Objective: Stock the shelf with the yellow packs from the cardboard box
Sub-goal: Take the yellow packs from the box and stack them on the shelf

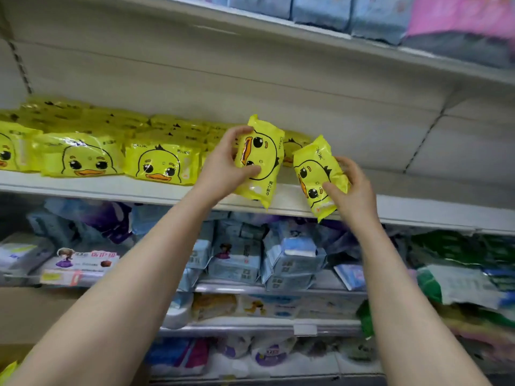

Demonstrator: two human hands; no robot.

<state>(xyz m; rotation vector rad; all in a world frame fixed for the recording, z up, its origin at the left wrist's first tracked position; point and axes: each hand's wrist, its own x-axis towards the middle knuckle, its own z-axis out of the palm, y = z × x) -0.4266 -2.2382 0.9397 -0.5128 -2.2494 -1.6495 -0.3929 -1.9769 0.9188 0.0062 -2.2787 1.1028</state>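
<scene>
Stacked yellow packs (pixel 119 151) are already laid along the left of the shelf (pixel 418 215). One pack (pixel 260 160) is gripped by the left hand (pixel 223 165), another (pixel 317 176) by the right hand (pixel 352 188), both at the shelf's near edge, unplaced. The cardboard box cannot be identified with certainty.

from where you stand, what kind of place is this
Most likely a shop aisle: tiered white metal shelves, a row of identical yellow duck-face plastic packs on one tier, pale blue wrapped packs crowding the tier below.
</scene>
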